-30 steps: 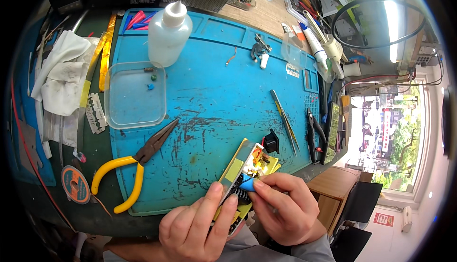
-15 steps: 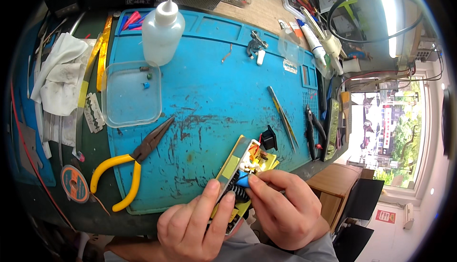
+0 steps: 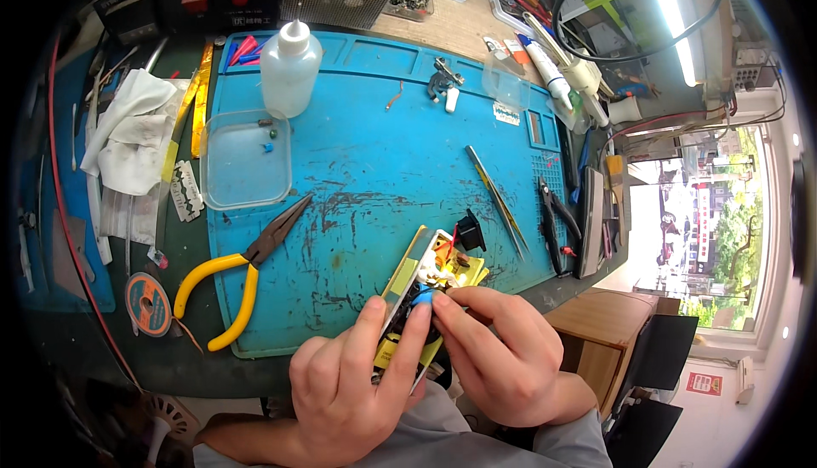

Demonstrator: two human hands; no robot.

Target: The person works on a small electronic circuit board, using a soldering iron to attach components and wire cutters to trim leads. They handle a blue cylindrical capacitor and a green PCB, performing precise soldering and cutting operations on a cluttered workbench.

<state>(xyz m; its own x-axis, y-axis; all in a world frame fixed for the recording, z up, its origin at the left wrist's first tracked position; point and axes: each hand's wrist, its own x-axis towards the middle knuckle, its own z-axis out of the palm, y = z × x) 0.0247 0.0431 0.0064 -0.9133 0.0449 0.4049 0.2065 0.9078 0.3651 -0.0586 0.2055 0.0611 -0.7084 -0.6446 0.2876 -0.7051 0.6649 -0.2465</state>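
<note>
Low over the near edge of the blue mat, my left hand [image 3: 345, 383] grips an opened electronic device with a slim pale casing [image 3: 406, 268] and a yellow circuit board [image 3: 474, 276]. Its fingers lie along the casing and over the parts inside. My right hand [image 3: 509, 357] is closed at the board's right side, thumb and index finger pinched against a small blue component [image 3: 423, 296]. Fingertips partly hide this component. From the far end of the device a black socket-like part [image 3: 469, 231] sticks out, with a red wire beside it.
Yellow-handled pliers [image 3: 242, 276] and a solder wire spool [image 3: 148, 305] lie left. Tweezers [image 3: 496, 202] and black cutters [image 3: 557, 225] lie right. Behind stand a clear plastic tray [image 3: 245, 183] with small parts and a white squeeze bottle [image 3: 289, 72]. Razor blades [image 3: 186, 191] lie about.
The whole view has shifted slightly. My left fingertip now presses near the blue component, and my right fingers have closed in on it from the other side. The device stays in my left hand.
</note>
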